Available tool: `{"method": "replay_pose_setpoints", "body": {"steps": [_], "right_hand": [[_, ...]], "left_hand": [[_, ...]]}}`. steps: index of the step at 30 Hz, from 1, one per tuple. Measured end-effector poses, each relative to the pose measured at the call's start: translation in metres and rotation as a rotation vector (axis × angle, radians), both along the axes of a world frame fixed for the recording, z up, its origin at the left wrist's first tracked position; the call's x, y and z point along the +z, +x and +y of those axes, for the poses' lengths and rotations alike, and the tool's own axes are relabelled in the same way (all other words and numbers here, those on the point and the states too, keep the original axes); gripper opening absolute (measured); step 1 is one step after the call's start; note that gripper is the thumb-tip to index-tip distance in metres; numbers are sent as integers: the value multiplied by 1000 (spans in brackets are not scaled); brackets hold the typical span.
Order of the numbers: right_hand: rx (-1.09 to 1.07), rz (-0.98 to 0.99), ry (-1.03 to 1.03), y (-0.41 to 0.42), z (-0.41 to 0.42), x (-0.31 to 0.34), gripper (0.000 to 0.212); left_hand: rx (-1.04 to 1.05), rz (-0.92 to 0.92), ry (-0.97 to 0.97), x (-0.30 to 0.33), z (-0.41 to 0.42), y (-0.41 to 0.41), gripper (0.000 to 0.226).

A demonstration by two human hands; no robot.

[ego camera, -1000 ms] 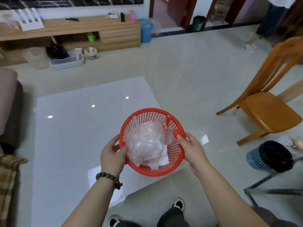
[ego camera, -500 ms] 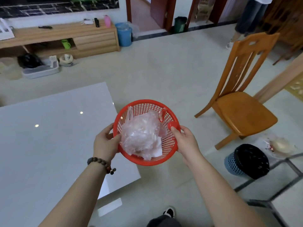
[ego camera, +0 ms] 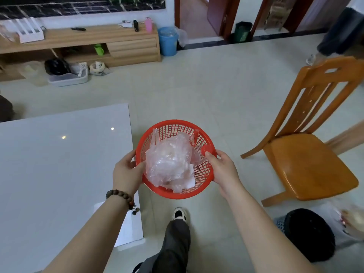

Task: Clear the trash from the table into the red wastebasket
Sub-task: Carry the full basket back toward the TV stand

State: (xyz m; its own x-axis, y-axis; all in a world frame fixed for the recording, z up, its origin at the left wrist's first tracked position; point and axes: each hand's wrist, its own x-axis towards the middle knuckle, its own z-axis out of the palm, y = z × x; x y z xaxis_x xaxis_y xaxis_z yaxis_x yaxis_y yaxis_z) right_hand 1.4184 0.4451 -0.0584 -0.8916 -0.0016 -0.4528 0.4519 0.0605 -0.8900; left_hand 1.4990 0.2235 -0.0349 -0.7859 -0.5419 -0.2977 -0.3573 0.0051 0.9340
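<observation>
I hold the red wastebasket (ego camera: 204, 168), a round mesh basket, in the air over the floor just right of the white table (ego camera: 59, 174). My left hand (ego camera: 127, 171) grips its left rim and my right hand (ego camera: 222, 170) grips its right rim. Inside the basket lies a crumpled clear plastic bag (ego camera: 169, 164) with a bit of white paper (ego camera: 190, 183) under it. A red round cap (ego camera: 206, 149) sits at the rim by my right thumb.
A wooden chair (ego camera: 307, 154) stands to the right. A dark-lined bin (ego camera: 309, 233) sits on the floor at the lower right. My leg and shoe (ego camera: 178, 215) are below the basket. A wooden cabinet (ego camera: 88, 46) and a blue bucket (ego camera: 167, 41) line the far wall. Someone's legs show at the top right.
The basket, held in both hands, has moved from over the table's corner to the right, off the table and over the floor. My view has shifted with it.
</observation>
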Motion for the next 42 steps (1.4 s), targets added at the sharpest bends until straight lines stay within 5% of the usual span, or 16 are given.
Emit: {"method": "replay_pose_setpoints", "body": {"steps": [24,27,31,42], "right_hand": [[221,38,69,-428,-145,14,17],[263,27,65,-497,-173,6,29],[310,33,43,-602,-212,-2,4],[471,51,63,-848,-335,17,11]], "left_hand": [[218,24,1,10,-116,-380,49],[251,33,-1,0,-139,-441,50],[320,10,3,-7,-171,-538,57],[491,4,46,-3,-273,-753,46]]}}
